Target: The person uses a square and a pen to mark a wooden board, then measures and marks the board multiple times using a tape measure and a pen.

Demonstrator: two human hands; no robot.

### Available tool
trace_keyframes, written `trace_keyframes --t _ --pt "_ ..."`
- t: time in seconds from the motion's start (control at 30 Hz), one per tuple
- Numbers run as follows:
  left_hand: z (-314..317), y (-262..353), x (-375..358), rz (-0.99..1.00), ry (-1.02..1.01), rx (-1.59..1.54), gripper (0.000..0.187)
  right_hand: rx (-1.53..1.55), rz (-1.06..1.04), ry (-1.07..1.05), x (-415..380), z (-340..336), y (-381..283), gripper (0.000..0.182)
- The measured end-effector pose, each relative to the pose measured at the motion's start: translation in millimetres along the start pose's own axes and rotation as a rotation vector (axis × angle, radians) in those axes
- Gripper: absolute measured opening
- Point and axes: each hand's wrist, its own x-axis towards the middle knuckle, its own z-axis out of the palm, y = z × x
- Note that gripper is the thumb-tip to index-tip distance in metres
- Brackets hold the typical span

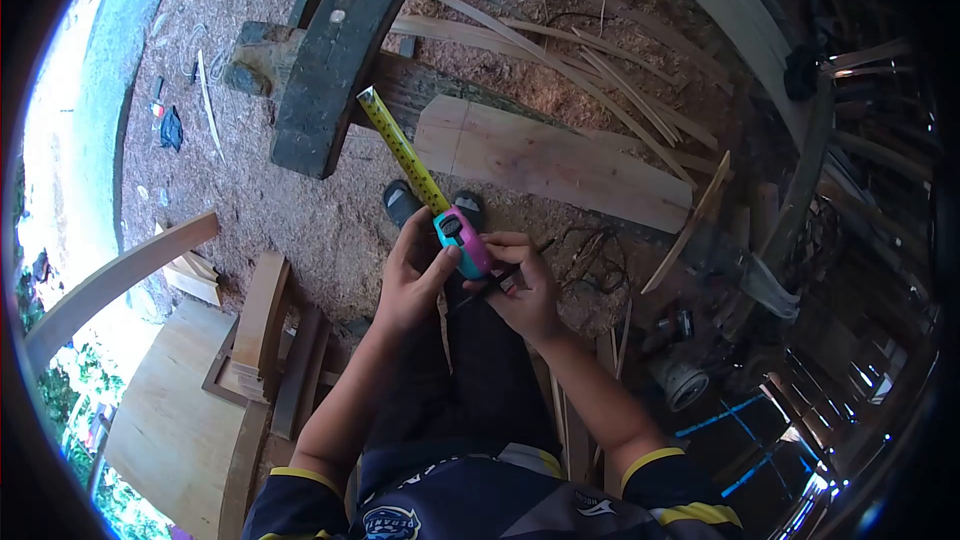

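A pink and turquoise tape measure (pixel 462 242) is held over my legs, with a short length of yellow blade (pixel 405 155) drawn out toward the upper left. My left hand (pixel 408 285) is closed around the case's left side, thumb on its front. On the right side of the case, the fingers of my right hand (pixel 527 290) are bent against it. A thin dark stick, perhaps a pencil, passes through that right hand. Beyond the tape lies a pale wooden board (pixel 560 160) with a line across its left part.
A thick dark timber beam (pixel 335 60) rises at the upper left of the tape. Long wood strips (pixel 560 55) lie over sawdust. At lower left stand stacked wooden pieces (pixel 262 325) and a plywood sheet (pixel 170 420). Dark cord (pixel 597 265) and a can (pixel 685 385) are at right.
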Motion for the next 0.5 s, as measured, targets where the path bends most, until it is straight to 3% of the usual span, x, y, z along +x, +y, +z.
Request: trace_keyframes --t 0.1,0.17,0.27,0.43,0.5 --pt "5.2 7.7 -12.6 -0.019 0.000 -0.008 0.065 -0.034 -0.037 -0.038 -11.3 -3.2 -13.0 0.049" --pt "7.7 8.4 -22.5 -0.089 -0.023 -0.281 0.060 -0.009 -0.056 -0.068 -19.5 -5.2 -24.2 0.045" --pt "14.7 25.2 -41.6 -0.130 -0.014 -0.451 0.057 0.059 -0.073 -0.049 -29.7 -8.8 -48.3 0.034" --pt "5.0 26.3 -78.4 -0.156 -0.006 -0.798 0.055 0.121 -0.072 0.137 -45.1 -22.0 -78.9 0.022" --pt "4.4 39.9 -103.8 -0.233 -0.042 -0.610 0.064 0.192 -0.107 0.164 -51.3 -27.6 -83.6 0.024"
